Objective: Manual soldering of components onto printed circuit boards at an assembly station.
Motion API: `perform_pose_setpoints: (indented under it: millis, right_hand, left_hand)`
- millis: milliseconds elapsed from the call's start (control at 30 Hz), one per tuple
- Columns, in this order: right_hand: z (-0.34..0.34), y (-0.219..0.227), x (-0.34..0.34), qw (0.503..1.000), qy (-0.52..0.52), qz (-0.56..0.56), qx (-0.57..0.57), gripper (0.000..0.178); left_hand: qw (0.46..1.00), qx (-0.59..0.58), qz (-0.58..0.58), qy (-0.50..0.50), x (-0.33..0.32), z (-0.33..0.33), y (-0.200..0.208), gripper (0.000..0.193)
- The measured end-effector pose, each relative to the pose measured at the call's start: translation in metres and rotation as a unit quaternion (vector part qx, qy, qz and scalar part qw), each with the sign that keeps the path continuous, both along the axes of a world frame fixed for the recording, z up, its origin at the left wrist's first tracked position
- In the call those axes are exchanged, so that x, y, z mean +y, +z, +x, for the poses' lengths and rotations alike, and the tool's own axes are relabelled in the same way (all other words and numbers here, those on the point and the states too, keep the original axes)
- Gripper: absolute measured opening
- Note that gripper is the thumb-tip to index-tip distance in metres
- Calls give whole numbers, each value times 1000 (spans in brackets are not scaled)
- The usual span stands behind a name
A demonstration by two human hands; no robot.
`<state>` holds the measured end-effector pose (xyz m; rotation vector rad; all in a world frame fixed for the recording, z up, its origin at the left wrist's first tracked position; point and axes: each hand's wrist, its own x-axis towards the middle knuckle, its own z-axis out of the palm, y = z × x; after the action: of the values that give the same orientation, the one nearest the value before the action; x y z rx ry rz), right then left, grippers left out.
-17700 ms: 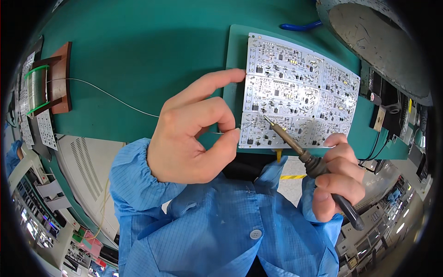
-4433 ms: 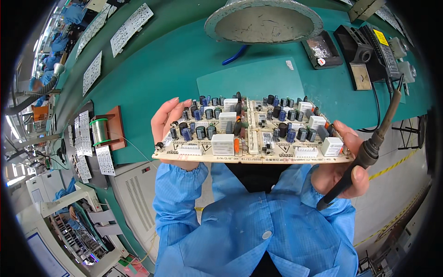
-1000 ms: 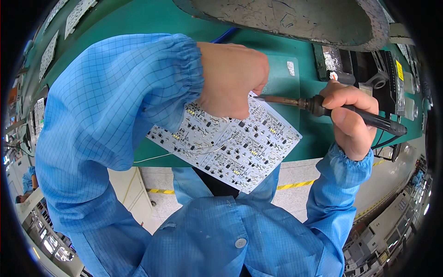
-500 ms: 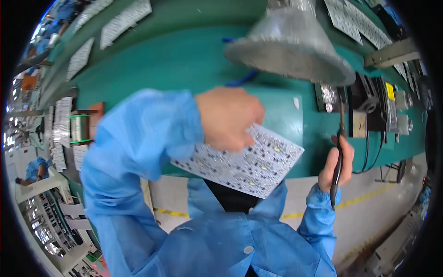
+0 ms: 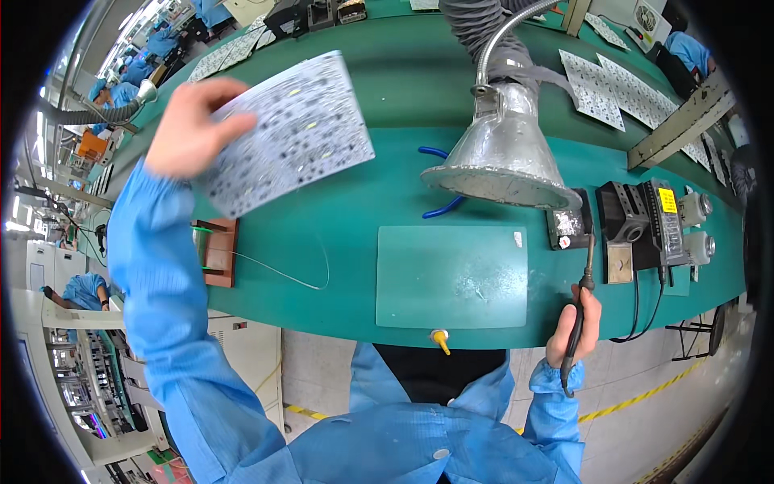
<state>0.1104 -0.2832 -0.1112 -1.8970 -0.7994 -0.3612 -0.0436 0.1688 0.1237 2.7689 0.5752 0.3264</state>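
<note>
Left of the mat (image 5: 427, 278), the left hand's (image 5: 192, 129) one-edge pinch could let a circuit board (image 5: 297, 137) slip; right of the mat, the right hand (image 5: 577, 327) clasps a soldering iron (image 5: 587, 282).

- At half past ten, a blurred circuit board (image 5: 298, 133) shows a studded face.
- At two o'clock, a metal hood (image 5: 508, 149) looks dull and scuffed.
- At one, a grey duct (image 5: 470, 28) appears ribbed and matt.
- At four, a soldering iron (image 5: 573, 347) has a matt, plastic-looking handle.
- At nine, a brown holder (image 5: 229, 270) looks smooth and wooden.
- At six, a jacket (image 5: 379, 440) creases in matt cloth.
</note>
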Motion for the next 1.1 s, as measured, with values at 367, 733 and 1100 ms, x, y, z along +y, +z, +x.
perform_pose_setpoints:
  millis: [367,733,1100]
  right_hand:
    - [-2,1,2,1000,2,-6,4,31]
    - [1,11,3,999,-8,-36,-33,31]
    - [121,91,68,999,24,30,36,26]
  left_hand:
    - [977,154,110,102,4,137,-206,78]
    - [970,-26,168,174,4,109,-205,20]
    - [984,3,162,68,43,108,-225,69]
